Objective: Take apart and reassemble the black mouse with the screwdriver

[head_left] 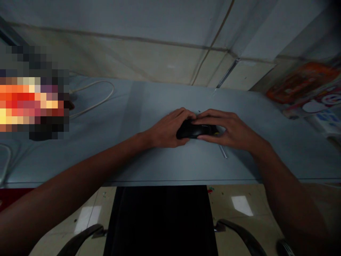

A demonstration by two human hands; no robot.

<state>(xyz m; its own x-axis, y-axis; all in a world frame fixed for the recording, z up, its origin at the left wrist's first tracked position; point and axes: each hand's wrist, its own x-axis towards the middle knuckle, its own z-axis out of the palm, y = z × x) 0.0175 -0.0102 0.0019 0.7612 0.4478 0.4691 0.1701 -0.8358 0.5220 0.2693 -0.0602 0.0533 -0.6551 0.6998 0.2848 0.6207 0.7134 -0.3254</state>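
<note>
A black computer mouse (pixel 194 131) is held between my two hands, low over the grey desk (pixel 165 163). My left hand (pixel 173 128) closes round its left end. From the other side my right hand (pixel 223 128) grips the mouse, thumb along the near edge and fingers over the far edge. A small yellow spot shows at the right end, partly hidden by the right hand. Under that hand a thin, shiny rod-like piece (pixel 223 152) pokes out onto the desk; its other end is hidden.
A white cable (pixel 106 97) loops on the desk at left, beside a pixelated area. Orange and white packages (pixel 301 85) stand at the right against the tiled wall (pixel 160 53). A black chair (pixel 162 220) with armrests sits at the desk's front edge.
</note>
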